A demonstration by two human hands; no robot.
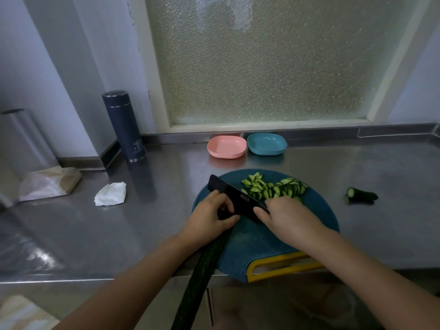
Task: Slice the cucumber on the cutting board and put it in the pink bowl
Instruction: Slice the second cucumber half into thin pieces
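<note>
A long dark green cucumber (200, 277) lies from the round blue cutting board (252, 246) out over the counter's front edge. My left hand (209, 215) grips its far end on the board. My right hand (288, 216) holds the handle of a black knife (234, 197), whose blade stands across the board right beside my left fingers. A pile of green cucumber slices (273, 188) lies on the far part of the board, just beyond the blade. The pink bowl (226, 146) sits behind the board near the wall, with nothing in it.
A blue bowl (266, 144) stands right of the pink one. A cut cucumber end (362, 194) lies on the steel counter to the right. At the left are a dark flask (125, 126), a crumpled tissue (110, 194) and a plastic-wrapped package (50, 183).
</note>
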